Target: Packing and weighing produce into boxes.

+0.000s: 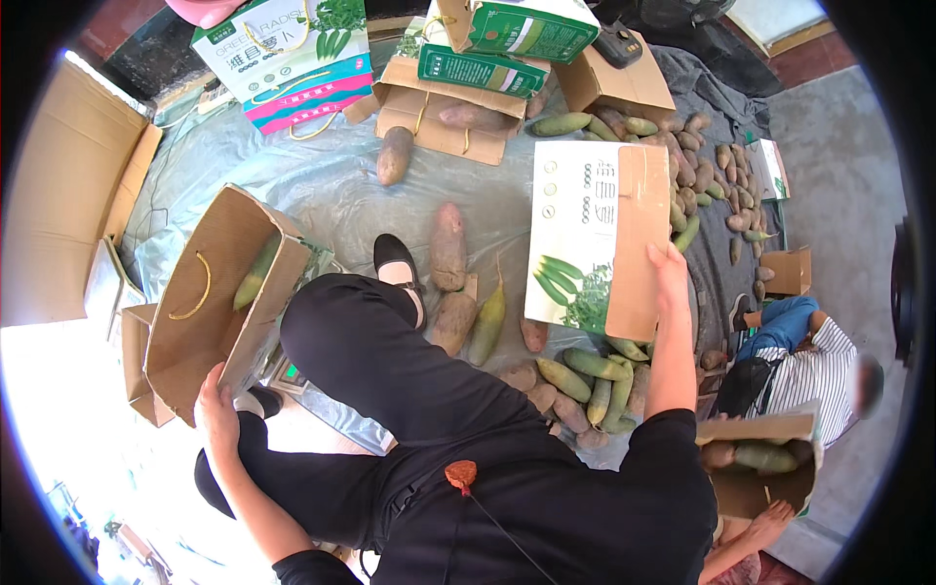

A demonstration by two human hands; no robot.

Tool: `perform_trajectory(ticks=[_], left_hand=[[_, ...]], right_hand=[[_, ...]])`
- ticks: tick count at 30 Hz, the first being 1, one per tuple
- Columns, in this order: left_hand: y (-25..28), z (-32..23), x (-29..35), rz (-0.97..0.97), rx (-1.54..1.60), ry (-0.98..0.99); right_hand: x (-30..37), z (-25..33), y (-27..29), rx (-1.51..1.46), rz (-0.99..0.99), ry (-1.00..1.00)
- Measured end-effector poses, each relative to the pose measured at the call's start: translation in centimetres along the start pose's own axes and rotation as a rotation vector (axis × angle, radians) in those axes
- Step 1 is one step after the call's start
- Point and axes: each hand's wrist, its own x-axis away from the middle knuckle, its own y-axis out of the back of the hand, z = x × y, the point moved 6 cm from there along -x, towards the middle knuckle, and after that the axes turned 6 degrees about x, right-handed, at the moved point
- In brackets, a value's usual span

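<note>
The lower edge of an open brown carton (210,292) is gripped by the left hand (216,414), the fingers closed on the cardboard; a green radish (255,273) is seen inside it, above the hand. A white-and-green printed box (585,239) is held up by the right hand (671,273), clasped on its brown flap. Just below that hand a heap of green radishes (590,380) is spread on the plastic sheet (322,180). Farther right of it, a seated person (809,370) is seen beside another carton (760,468).
</note>
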Motion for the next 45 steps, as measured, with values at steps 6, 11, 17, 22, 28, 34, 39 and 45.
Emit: perform_trajectory(ticks=[6, 11, 17, 22, 28, 34, 39, 45], left_hand=[[-0.2, 0.2, -0.2, -0.008, 0.016, -0.034], [-0.2, -0.1, -0.4, 0.017, 0.013, 0.001], [-0.3, -0.2, -0.2, 0.001, 0.027, 0.018], [-0.2, 0.0, -0.1, 0.004, 0.023, 0.038], [-0.1, 0.0, -0.3, 0.009, 0.032, 0.006], [-0.2, -0.4, -0.3, 0.025, 0.039, 0.042], [-0.3, -0.7, -0.2, 0.018, 0.046, 0.062], [0.0, -0.2, -0.1, -0.006, 0.039, 0.059]], right_hand=[[-3.1, 2.0, -1.8, -0.081, -0.126, -0.027], [-6.7, 0.4, -3.2, -0.509, -0.239, -0.086], [-7.8, -0.8, -7.9, -0.55, -0.275, -0.139], [-8.3, -2.6, -8.0, -0.462, -0.115, -0.133], [-6.8, 0.4, -6.7, -0.132, 0.143, -0.12], [-9.3, 5.4, -9.7, -0.075, 0.344, -0.074], [-9.7, 5.6, -10.3, -0.125, 0.309, -0.083], [-7.1, -1.1, -8.0, -0.358, -0.042, -0.144]])
